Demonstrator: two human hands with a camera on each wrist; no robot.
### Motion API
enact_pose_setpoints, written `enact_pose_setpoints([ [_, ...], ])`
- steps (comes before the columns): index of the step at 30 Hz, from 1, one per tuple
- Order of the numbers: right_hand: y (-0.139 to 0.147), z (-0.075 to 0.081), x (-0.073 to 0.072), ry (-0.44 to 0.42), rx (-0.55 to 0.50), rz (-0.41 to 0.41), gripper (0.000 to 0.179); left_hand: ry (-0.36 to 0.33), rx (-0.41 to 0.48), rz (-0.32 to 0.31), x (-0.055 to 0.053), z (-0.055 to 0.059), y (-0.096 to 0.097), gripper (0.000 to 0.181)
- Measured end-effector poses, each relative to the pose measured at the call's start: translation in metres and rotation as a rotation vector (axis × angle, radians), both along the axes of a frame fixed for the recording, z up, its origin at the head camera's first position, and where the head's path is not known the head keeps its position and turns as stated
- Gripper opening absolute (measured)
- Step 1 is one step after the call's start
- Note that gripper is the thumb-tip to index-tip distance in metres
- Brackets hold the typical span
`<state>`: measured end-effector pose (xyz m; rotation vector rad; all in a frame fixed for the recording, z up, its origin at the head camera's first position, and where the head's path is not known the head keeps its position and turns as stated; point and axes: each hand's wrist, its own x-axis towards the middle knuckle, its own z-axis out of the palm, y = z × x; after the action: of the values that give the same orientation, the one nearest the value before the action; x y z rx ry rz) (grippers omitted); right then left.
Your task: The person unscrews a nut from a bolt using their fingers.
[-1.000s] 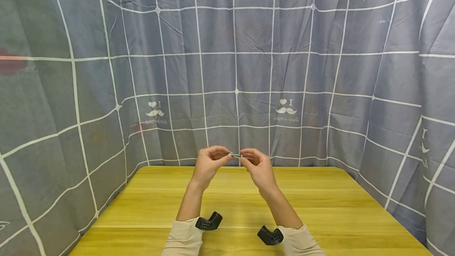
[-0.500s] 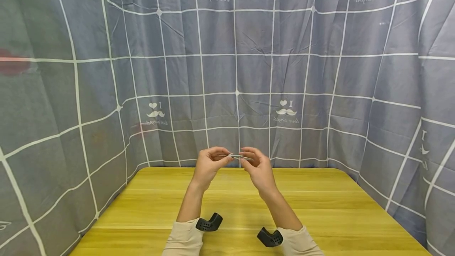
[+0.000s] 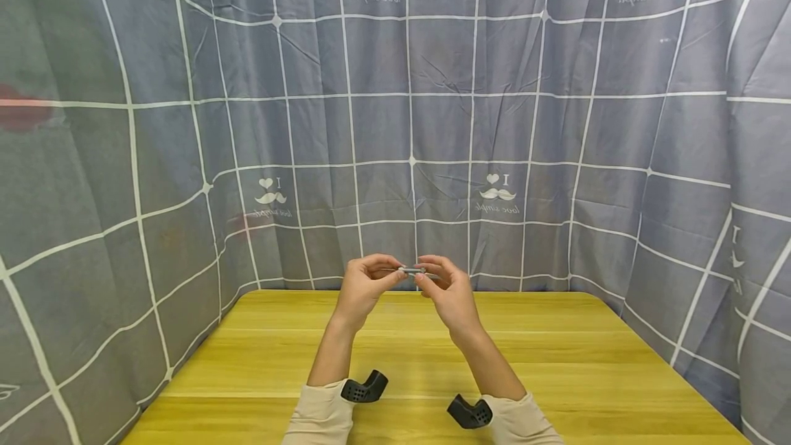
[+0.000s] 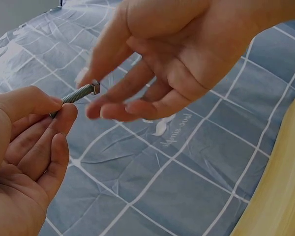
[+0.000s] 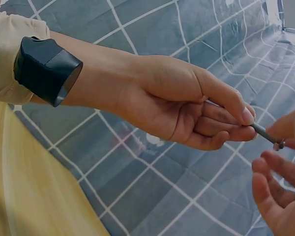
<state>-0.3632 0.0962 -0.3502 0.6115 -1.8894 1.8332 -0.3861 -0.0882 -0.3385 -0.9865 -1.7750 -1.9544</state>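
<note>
My left hand (image 3: 360, 288) pinches a grey metal bolt (image 3: 413, 270) between thumb and fingertips, above the table's far edge. In the left wrist view the threaded shank of the bolt (image 4: 76, 94) sticks out to the right from the left hand (image 4: 29, 132). A hexagonal piece (image 4: 95, 87) sits at its free end; whether it is a nut or the bolt's head I cannot tell. My right hand (image 3: 453, 292) is close around that end, its thumb and fingers spread apart. In the right wrist view, the right hand (image 5: 285, 182) shows only partly at the right edge.
A yellow wood-grain table (image 3: 408, 356) lies below both hands. Grey curtains (image 3: 445, 122) with white grid lines surround it on the far side and both sides. Each cuff bears a black wrist device, one left (image 3: 364, 386) and one right (image 3: 469, 412).
The right fingertips, at the bolt's end a second ago, have spread apart, and the hexagonal end now shows. The left hand keeps its pinch and has hardly moved.
</note>
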Motion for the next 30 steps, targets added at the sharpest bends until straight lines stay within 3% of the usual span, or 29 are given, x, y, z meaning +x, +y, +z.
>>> enact_pose_setpoints([
  [7,-0.0008,0.0006,-0.0005,-0.033,-0.036,-0.009,0.019,-0.008,0.001,0.001,-0.0015,-0.0015,0.0002,0.012],
  [14,-0.0017,0.0008,0.0006,0.0,-0.099,0.055,0.019,-0.019,-0.003,0.012,-0.0016,-0.0017,-0.0017,0.013],
  [21,-0.0021,0.0004,-0.0002,0.035,-0.171,0.042,0.019,-0.001,0.0,-0.011,-0.0026,-0.0021,0.0,0.014],
  [27,-0.0014,0.0023,0.0021,0.012,-0.157,0.049,0.035,0.001,-0.002,-0.02,-0.0029,-0.0027,-0.0008,0.013],
  [30,-0.0012,0.0031,0.0023,-0.028,-0.124,0.035,0.032,0.002,-0.002,-0.016,-0.0026,-0.0025,-0.0013,0.013],
])
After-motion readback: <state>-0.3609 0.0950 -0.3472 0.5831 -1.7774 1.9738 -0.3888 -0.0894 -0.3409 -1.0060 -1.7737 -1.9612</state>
